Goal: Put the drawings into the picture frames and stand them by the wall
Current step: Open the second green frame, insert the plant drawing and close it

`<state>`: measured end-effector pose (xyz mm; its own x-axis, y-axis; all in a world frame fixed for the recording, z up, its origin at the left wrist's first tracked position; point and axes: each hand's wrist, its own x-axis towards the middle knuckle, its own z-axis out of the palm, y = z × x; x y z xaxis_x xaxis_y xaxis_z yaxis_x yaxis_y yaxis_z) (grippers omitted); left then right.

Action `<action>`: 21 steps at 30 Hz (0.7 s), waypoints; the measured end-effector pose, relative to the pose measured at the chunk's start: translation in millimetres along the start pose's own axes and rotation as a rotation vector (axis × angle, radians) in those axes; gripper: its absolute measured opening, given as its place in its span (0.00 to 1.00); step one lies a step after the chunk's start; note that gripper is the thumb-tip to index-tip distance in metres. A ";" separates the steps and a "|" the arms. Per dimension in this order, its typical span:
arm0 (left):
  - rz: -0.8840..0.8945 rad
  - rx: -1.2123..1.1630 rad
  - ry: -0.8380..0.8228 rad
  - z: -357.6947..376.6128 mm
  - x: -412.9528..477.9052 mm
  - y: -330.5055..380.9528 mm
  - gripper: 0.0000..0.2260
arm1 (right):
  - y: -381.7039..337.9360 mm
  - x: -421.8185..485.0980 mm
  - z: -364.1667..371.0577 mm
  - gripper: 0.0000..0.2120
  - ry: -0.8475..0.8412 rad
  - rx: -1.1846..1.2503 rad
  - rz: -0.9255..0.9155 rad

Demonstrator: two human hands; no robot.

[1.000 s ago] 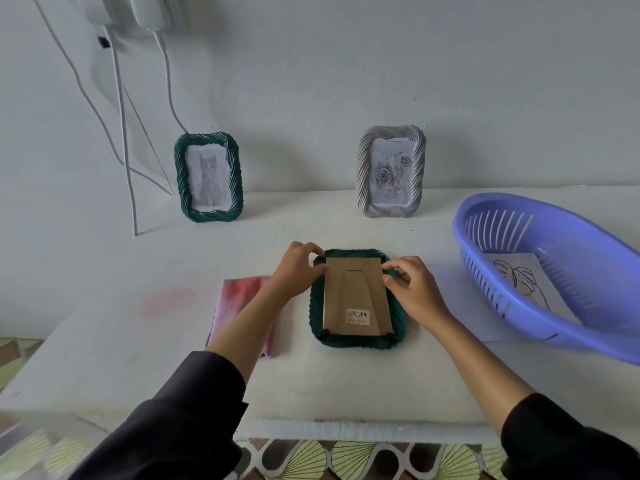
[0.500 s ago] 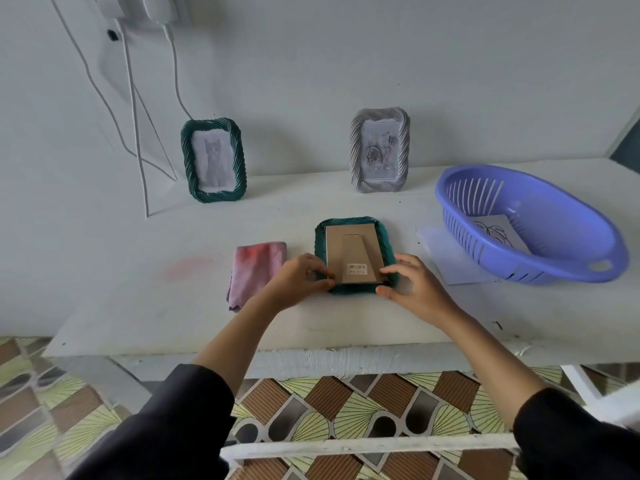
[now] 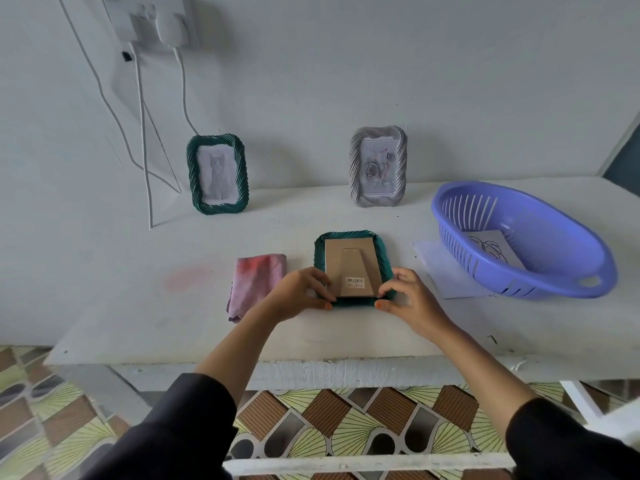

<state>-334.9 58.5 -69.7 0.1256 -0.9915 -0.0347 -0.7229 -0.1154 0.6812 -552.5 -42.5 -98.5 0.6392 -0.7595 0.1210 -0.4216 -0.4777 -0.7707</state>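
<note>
A green picture frame (image 3: 349,241) lies face down on the white table (image 3: 138,306), its brown cardboard back and stand facing up. My left hand (image 3: 299,296) grips its near left corner and my right hand (image 3: 408,299) grips its near right corner. Against the wall stand a green frame with a cat drawing (image 3: 218,174) and a grey frame with a rose drawing (image 3: 378,167). Another drawing of a leaf (image 3: 491,251) lies inside the purple basket (image 3: 571,278).
A pink cloth (image 3: 254,284) lies just left of the face-down frame. A white sheet of paper (image 3: 446,275) sticks out from under the basket. White cables (image 3: 145,140) hang from a wall socket at the back left. The table's front edge is near my forearms.
My view has pulled back from the table. Both hands slid from the frame's far corners to its near corners. The frame stays flat and face down.
</note>
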 end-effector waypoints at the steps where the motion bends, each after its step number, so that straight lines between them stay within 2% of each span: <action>1: 0.004 0.003 -0.002 0.1 0.2 0.1 0.09 | 0.1 0.1 0.2 0.05 -0.003 0.010 -0.003; 5: 0.001 0.014 -0.002 -0.1 1.8 -0.2 0.09 | -1.8 -0.3 0.2 0.11 -0.011 0.021 -0.009; 10: -0.022 0.028 -0.036 -0.6 2.8 -1.0 0.11 | -3.4 -1.1 -1.6 0.10 -0.023 0.048 0.013; 12: -0.060 -0.037 -0.028 -3.5 4.8 -1.8 0.12 | -4.1 -0.1 -5.4 0.10 -0.033 0.073 0.019; 16: -0.112 -0.151 0.156 -9.6 22.0 -1.3 0.10 | -3.2 14.4 -16.0 0.07 -0.020 0.120 0.036; 21: -0.263 -0.052 0.300 -1.5 56.4 0.2 0.13 | -0.1 52.6 -21.1 0.13 0.055 0.038 0.105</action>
<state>-327.0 2.7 -70.4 0.5007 -0.8656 -0.0030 -0.6048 -0.3524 0.7141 -532.3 -91.8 -78.8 0.5558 -0.8282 0.0719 -0.4592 -0.3779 -0.8039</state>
